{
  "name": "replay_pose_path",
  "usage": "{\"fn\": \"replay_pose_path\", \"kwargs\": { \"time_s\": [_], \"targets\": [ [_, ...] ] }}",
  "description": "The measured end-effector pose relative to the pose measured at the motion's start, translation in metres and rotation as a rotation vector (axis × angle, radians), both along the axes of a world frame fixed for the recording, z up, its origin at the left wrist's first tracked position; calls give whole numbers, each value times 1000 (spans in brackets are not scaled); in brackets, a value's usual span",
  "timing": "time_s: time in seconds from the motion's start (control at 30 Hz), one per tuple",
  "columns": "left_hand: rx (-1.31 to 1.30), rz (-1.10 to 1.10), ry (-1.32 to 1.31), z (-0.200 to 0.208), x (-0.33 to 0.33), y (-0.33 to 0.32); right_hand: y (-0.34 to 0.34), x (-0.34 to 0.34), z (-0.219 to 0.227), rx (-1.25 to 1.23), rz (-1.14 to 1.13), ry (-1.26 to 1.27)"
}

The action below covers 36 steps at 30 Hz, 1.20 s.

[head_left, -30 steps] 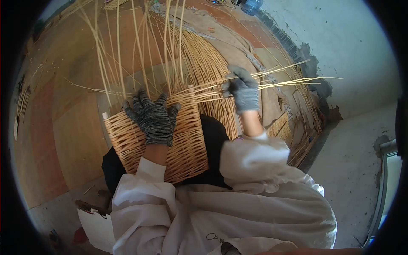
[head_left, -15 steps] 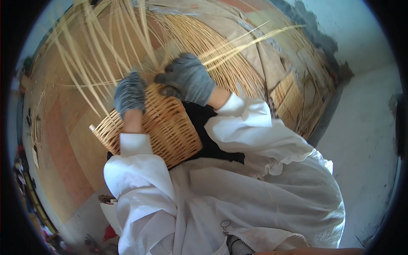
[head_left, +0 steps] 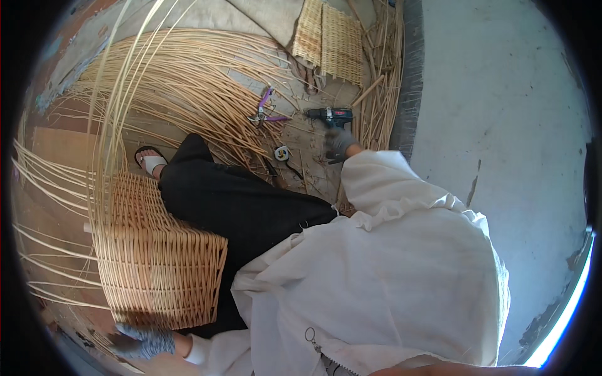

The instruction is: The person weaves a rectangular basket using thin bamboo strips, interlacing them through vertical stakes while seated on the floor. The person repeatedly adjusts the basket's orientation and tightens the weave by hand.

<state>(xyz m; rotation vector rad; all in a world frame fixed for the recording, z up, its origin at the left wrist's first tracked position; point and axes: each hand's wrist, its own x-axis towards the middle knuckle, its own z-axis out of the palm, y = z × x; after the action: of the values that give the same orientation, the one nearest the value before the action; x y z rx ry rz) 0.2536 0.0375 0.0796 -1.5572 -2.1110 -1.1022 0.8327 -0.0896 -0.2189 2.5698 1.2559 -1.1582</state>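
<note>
A half-woven wicker basket [head_left: 164, 266] leans against my black-trousered leg, with long loose stakes rising from its far and left sides. My left hand [head_left: 147, 341], in a grey glove, is at the basket's near edge, thumb and fingers apart and somewhat blurred. Away to the right, my gloved right hand [head_left: 340, 143] is closed round the handle of a cordless drill [head_left: 337, 116] lying on the floor. Its body and chuck show beyond the hand; the fingertips are hidden. Purple-handled pruning shears [head_left: 268, 109] and a round tape measure [head_left: 282, 153] lie left of the drill.
A broad heap of thin wicker rods [head_left: 188, 88] spreads over the floor beyond my sandalled foot [head_left: 150, 161]. Woven panels [head_left: 338, 47] lie at the back, near thicker sticks [head_left: 382, 94] along the foot of the pale wall [head_left: 489, 125]. A dark tool [head_left: 274, 174] lies near my knee.
My view has swung to the right. Both hands have left the stakes at the basket's top: the right has reached out to the drill, the left has dropped to the basket's near side.
</note>
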Motion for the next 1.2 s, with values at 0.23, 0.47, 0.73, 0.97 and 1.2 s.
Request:
{"fn": "replay_pose_path", "kwargs": {
  "time_s": [0.23,0.47,0.73,0.97,1.2],
  "targets": [
    [-377,-143,536,-58,-71,-83,58,-122,-88,-121,-57,-56],
    [-53,31,-485,-44,-12,-54,81,-131,-120,-10,-75,127],
    [91,-220,-138,8,79,-63,48,-73,81,399,-734,1557],
    [-401,-772,-1105,23,138,-90,114,-265,295,920,1045,1108],
    [-262,-418,-1004,12,23,-155,141,-357,331,832,1706,1147]
  ]
}}
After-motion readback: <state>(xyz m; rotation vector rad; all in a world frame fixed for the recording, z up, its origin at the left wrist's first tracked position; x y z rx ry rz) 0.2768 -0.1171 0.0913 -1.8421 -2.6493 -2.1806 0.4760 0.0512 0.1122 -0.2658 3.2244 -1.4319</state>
